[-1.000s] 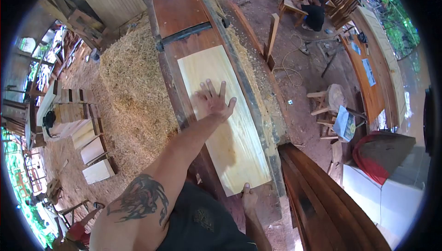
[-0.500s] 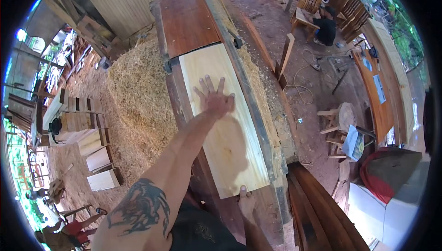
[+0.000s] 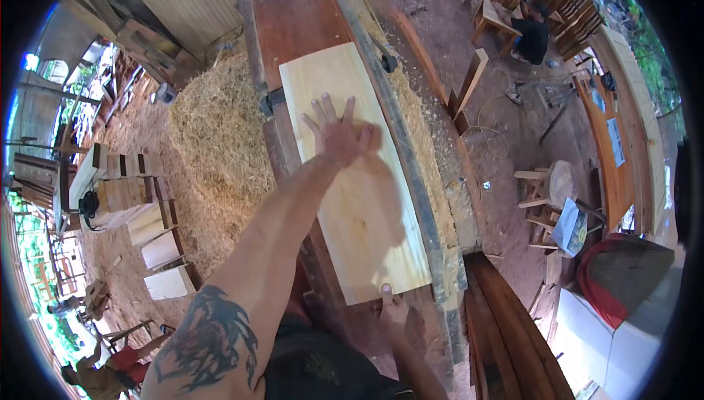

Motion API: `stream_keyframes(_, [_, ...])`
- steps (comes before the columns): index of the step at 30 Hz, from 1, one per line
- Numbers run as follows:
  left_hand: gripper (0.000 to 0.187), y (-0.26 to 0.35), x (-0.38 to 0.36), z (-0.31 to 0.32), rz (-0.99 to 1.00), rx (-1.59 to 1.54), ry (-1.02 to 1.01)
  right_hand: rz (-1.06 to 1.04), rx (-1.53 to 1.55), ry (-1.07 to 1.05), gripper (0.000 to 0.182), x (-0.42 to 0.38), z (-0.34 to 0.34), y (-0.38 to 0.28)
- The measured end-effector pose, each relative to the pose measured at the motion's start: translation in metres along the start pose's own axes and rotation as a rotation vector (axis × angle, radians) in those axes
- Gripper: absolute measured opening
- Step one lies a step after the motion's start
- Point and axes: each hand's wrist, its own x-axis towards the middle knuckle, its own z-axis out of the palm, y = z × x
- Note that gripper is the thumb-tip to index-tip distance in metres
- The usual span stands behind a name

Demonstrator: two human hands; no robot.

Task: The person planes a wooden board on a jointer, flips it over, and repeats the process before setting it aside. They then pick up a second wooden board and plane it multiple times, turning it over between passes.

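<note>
A pale wooden board [image 3: 352, 209] lies flat along a long machine bed with a reddish-brown surface [image 3: 293, 15]. My left hand [image 3: 339, 136] presses palm down on the board's upper half, its fingers spread. At the near end of the board is my right hand [image 3: 394, 308], its thumb on the edge and its other fingers curled below, partly hidden. The far end of the board overlaps the reddish surface, past the dark gap in the bed.
Wood shavings [image 3: 220, 129] are heaped left of the bed. Boards [image 3: 161, 250] are stacked farther left. Dark planks [image 3: 506, 327] lie at the lower right, near a round stool [image 3: 561, 184]. A person [image 3: 532, 33] crouches by chairs at the upper right.
The board has slid forward along the bed, over the dark gap onto the far reddish surface. Both my hands have moved forward with it.
</note>
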Motion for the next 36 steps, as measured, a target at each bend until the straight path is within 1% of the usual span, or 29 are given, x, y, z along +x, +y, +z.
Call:
stream_keyframes(2, [0.086,-0.002,0.004,-0.002,-0.003,-0.019,0.012,-0.015,0.057,0.001,0.056,0.005,-0.003,0.007])
stream_keyframes(5, [0.086,-0.004,0.012,-0.003,-0.003,-0.052,0.026,-0.584,-0.342,0.144,0.037,-0.014,-0.013,-0.005])
stream_keyframes(6, [0.087,-0.006,0.013,-0.002,-0.005,-0.061,0.027,-0.791,-0.397,0.124,0.030,-0.019,-0.008,-0.021])
stream_keyframes(7, [0.086,-0.008,0.016,0.001,-0.004,-0.061,0.038,-0.995,-0.451,0.104,0.028,-0.017,0.004,-0.048])
stream_keyframes(8, [0.086,-0.009,0.020,0.004,-0.004,-0.062,0.051,-1.202,-0.505,0.081,0.031,-0.012,0.013,-0.067])
stream_keyframes(11, [0.085,-0.014,0.024,0.007,0.015,-0.080,0.091,-1.242,-0.746,-0.042,0.061,0.020,0.034,-0.066])
stream_keyframes(14, [0.085,-0.016,0.030,0.001,0.024,-0.074,0.076,-1.241,-0.972,-0.041,0.072,0.043,0.041,-0.056])
stream_keyframes(17, [0.085,-0.019,0.035,-0.006,0.015,-0.060,0.043,-1.186,-1.065,-0.017,0.077,0.044,0.054,-0.065])
stream_keyframes(24, [0.087,-0.028,0.068,0.001,-0.021,-0.005,0.035,-1.118,-1.156,0.008,0.079,0.056,0.082,-0.094])
stream_keyframes(27, [0.088,-0.032,0.082,-0.003,-0.029,0.007,0.010,-1.131,-1.186,0.030,0.081,0.067,0.093,-0.103])
stream_keyframes(36, [0.088,-0.049,0.114,-0.008,-0.010,-0.042,0.054,-1.192,-1.191,0.099,0.081,0.082,0.121,-0.128])
